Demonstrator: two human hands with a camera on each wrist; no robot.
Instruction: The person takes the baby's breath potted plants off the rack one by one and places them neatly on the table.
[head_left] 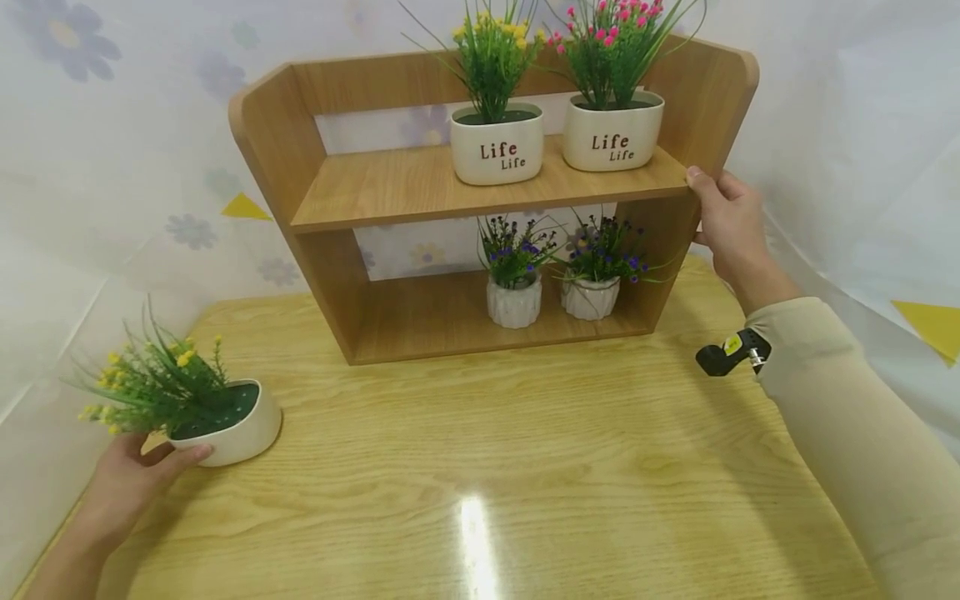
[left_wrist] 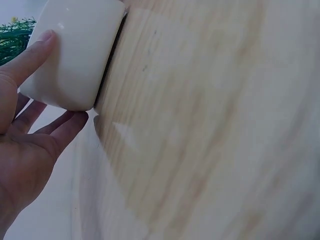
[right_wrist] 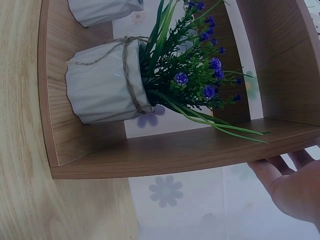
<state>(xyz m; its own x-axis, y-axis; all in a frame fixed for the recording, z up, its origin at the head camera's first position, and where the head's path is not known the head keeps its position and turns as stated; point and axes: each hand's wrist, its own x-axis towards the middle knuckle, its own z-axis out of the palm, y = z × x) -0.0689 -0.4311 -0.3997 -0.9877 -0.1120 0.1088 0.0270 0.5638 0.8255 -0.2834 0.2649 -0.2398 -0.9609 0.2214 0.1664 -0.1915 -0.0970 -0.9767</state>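
At the table's left, my left hand [head_left: 135, 475] grips a cream oval flowerpot [head_left: 251, 433] with yellow flowers and grassy leaves. The thumb lies on one side of the pot [left_wrist: 82, 55] and the fingers curl round its end; its base is right at the tabletop. My right hand [head_left: 735, 221] holds the right side panel of a two-tier wooden shelf [head_left: 382, 179], thumb at the front edge by the upper board. In the right wrist view, the fingers of that hand [right_wrist: 300, 187] meet the panel's outer face, partly hidden behind it.
Two cream "Life" pots, one with yellow flowers [head_left: 498, 150] and one with pink [head_left: 615, 133], stand on the upper tier. Below are two white ribbed pots [head_left: 514, 302] with purple flowers, right of centre. The wood-grain table [head_left: 450, 433] stretches in front, with flower-patterned sheeting [head_left: 172, 150] behind.
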